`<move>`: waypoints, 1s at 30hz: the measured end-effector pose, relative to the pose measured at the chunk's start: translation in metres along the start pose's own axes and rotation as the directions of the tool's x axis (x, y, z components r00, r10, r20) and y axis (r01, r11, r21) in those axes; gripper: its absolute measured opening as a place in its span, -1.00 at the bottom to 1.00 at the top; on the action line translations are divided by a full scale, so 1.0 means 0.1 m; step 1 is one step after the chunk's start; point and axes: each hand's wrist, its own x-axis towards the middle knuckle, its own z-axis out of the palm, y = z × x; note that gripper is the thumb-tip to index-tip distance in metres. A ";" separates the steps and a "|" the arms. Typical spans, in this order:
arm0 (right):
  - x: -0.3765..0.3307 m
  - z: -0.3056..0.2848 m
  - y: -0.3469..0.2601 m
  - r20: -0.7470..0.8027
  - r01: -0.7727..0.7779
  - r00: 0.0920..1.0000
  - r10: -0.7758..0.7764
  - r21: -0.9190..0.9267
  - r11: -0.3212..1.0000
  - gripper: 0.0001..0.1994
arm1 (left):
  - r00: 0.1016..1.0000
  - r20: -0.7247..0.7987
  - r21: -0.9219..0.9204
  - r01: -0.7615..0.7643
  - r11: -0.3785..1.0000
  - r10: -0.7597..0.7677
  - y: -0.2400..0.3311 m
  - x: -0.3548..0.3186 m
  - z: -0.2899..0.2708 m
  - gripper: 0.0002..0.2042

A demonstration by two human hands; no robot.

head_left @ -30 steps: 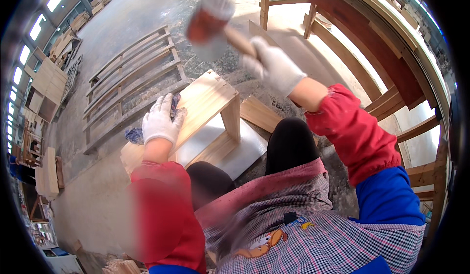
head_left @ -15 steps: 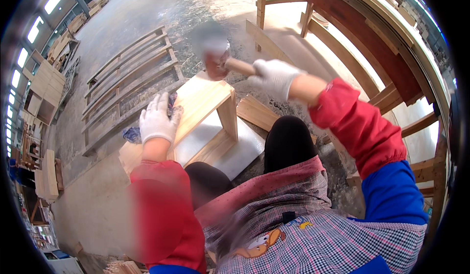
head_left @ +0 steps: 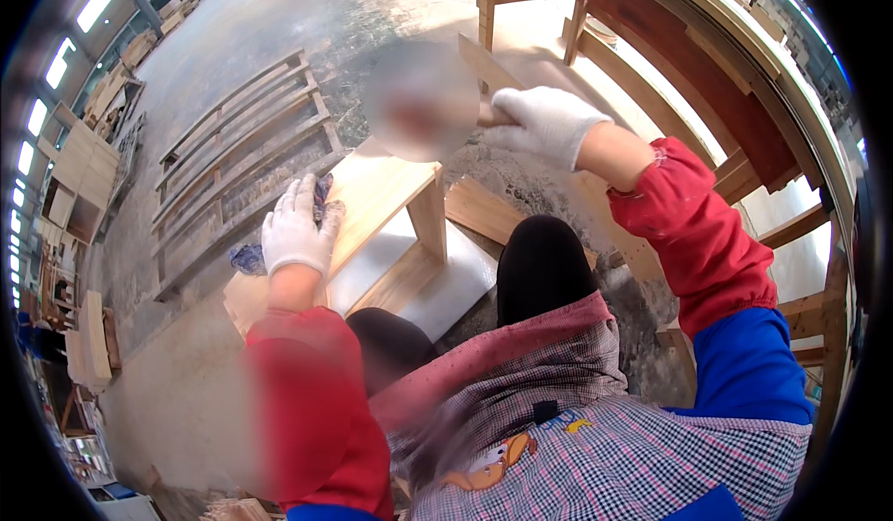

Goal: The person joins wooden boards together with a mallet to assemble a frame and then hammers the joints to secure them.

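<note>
My right hand point(head_left: 544, 123), in a white glove, grips the handle of a mallet point(head_left: 420, 100) whose head is motion-blurred just above the top of a small pale wooden stool point(head_left: 381, 195). My left hand point(head_left: 298, 228), also gloved, presses flat on the left part of the stool's top, over a dark blue rag point(head_left: 321, 195). The stool stands on the concrete floor in front of my knees, with a white panel point(head_left: 419, 279) under it.
A wooden slatted frame point(head_left: 242, 167) lies on the floor to the left. Large curved wooden frames point(head_left: 707, 84) stand at the right. A loose board point(head_left: 484, 209) lies by the stool. Stacks of wooden parts point(head_left: 79, 167) line the far left.
My right hand has swung the mallet down from high above to just over the stool's top. My left hand has stayed on the stool.
</note>
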 end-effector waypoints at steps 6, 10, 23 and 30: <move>-0.34 0.31 -0.04 -0.231 0.116 0.971 -0.056 0.254 0.960 -0.66 | 1.000 0.006 -0.047 -0.002 0.999 0.002 -0.01 0.06 0.00 -0.36; -0.30 0.19 0.12 0.001 -0.093 0.996 0.093 -0.011 0.996 -0.65 | 0.999 -0.031 -0.050 -0.026 0.998 0.024 0.05 0.05 -0.07 -0.39; -0.31 0.05 0.15 -0.079 -0.089 0.993 0.091 0.023 0.996 -0.67 | 0.996 -0.069 -0.040 -0.056 0.998 0.053 0.00 0.05 0.00 -0.42; -0.13 0.39 -0.02 -0.080 -0.047 0.995 0.059 0.143 0.989 -0.65 | 0.999 -0.020 -0.024 -0.029 0.999 0.029 0.00 0.07 0.05 -0.38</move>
